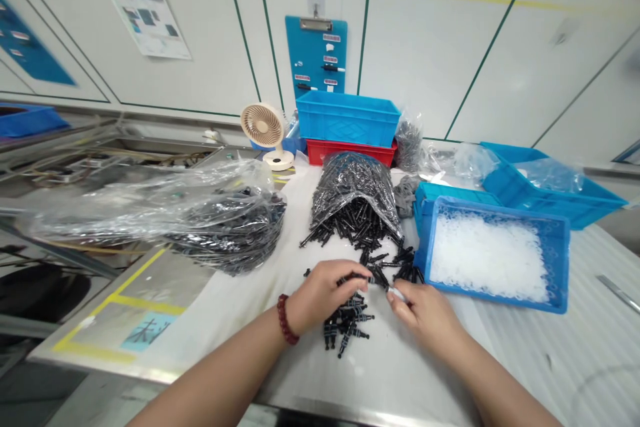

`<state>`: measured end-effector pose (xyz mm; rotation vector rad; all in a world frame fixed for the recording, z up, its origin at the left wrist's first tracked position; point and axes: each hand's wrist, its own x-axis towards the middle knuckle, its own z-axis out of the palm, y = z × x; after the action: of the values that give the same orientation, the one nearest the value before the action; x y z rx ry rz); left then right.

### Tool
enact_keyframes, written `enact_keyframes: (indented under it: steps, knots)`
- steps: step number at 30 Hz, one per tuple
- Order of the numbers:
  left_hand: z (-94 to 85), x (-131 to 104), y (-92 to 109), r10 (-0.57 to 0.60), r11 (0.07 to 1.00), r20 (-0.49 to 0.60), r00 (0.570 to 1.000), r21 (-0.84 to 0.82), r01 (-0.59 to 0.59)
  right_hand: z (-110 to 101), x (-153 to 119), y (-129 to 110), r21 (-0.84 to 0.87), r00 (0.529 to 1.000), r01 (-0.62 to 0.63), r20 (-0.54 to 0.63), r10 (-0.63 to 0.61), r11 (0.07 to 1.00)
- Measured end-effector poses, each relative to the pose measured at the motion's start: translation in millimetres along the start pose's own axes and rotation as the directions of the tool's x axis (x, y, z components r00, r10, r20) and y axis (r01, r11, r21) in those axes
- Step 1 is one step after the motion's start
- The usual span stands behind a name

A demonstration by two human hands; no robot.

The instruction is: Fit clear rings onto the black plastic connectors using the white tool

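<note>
My left hand, with a red bead bracelet at the wrist, is closed around a slim black rod-shaped part; its tip shows past the fingers. My right hand pinches a small whitish piece, too blurred to name exactly, just right of the left hand. Beneath and in front of my left hand lies a pile of black parts with grey bands. More black parts lie loose beyond both hands, spilling from an open clear bag full of them.
At right a blue bin holds many small white rings. Another large bag of black parts lies at left. Behind stand a small fan, a blue crate on a red one, and more blue bins at the far right.
</note>
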<state>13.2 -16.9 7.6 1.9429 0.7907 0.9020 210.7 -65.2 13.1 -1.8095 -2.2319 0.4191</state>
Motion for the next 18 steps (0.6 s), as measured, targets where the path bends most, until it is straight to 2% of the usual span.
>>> enact_keyframes:
  steps: [2,4,5,7,10,12,13,15,16,18]
  knots:
    - [-8.5,4,2,-0.208,0.941,-0.091,0.974,-0.291,0.174,0,0,3,0.049,1.0,-0.003,-0.017,0.003,0.999]
    - [-16.7,8,2,-0.368,0.801,-0.131,0.921,-0.548,0.242,1,1,6,0.084,1.0,-0.007,-0.017,0.009,0.996]
    - [-20.2,10,2,-0.409,0.745,-0.134,0.903,-0.621,0.245,2,1,7,0.093,1.0,-0.01,-0.013,0.011,0.996]
    - [-25.3,11,-1,-0.442,0.713,-0.113,0.89,-0.646,0.272,4,1,9,0.099,1.0,-0.007,0.002,0.006,0.995]
    - [-28.2,12,-7,-0.471,0.793,-0.054,0.881,-0.464,0.395,5,1,9,0.107,1.0,0.014,0.003,-0.015,0.994]
    - [-27.0,12,-13,-0.426,0.894,-0.12,0.897,-0.206,0.398,4,2,9,0.11,1.0,0.022,-0.008,-0.021,0.994]
    - [-25.3,12,-15,-0.364,0.931,-0.168,0.916,-0.04,0.362,4,2,8,0.109,1.0,0.025,-0.014,-0.023,0.994]
    - [-19.4,14,-19,-0.2,0.925,-0.197,0.96,0.284,0.251,3,3,7,0.098,0.999,0.032,-0.02,-0.03,0.995]
    - [-15.2,15,-21,-0.136,0.892,-0.162,0.977,0.409,0.192,3,3,6,0.092,0.999,0.038,-0.022,-0.036,0.995]
    - [-5.8,17,-22,-0.083,0.816,-0.029,0.996,0.572,0.085,3,3,5,0.085,0.999,0.042,-0.024,-0.04,0.995]
